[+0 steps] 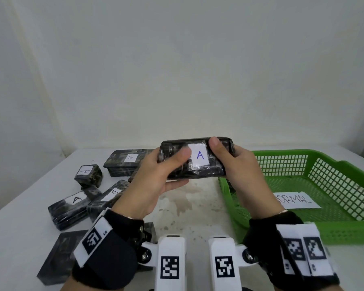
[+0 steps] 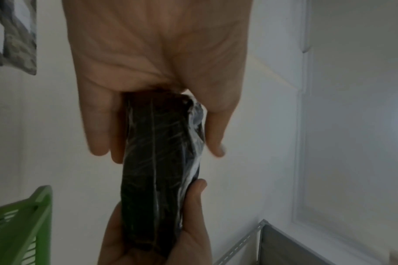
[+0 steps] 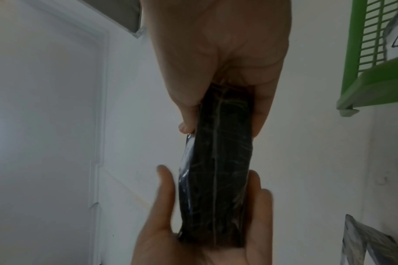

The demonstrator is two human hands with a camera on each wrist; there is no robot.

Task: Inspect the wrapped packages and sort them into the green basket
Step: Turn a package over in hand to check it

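Note:
I hold a dark plastic-wrapped package [image 1: 198, 172] with a white label marked "A" above the middle of the table, its label facing me. My left hand [image 1: 184, 168] grips its left end, thumb on the front and fingers beneath. My right hand [image 1: 223, 156] grips the right end, thumb on top. In the left wrist view the package [image 2: 161, 161] runs from my left hand [image 2: 158, 148] to the other hand. The right wrist view shows the package [image 3: 216, 179] in my right hand [image 3: 223, 125]. The green basket [image 1: 345, 234] stands on the right.
Several wrapped packages lie on the table's left: a long box marked "B" [image 1: 126, 164], a small cube marked "A" [image 1: 88, 175], a flat one marked "A" [image 1: 69, 208] and a dark one near the front [image 1: 57, 257]. A paper reading "NORMAL" [image 1: 296, 201] lies in the basket.

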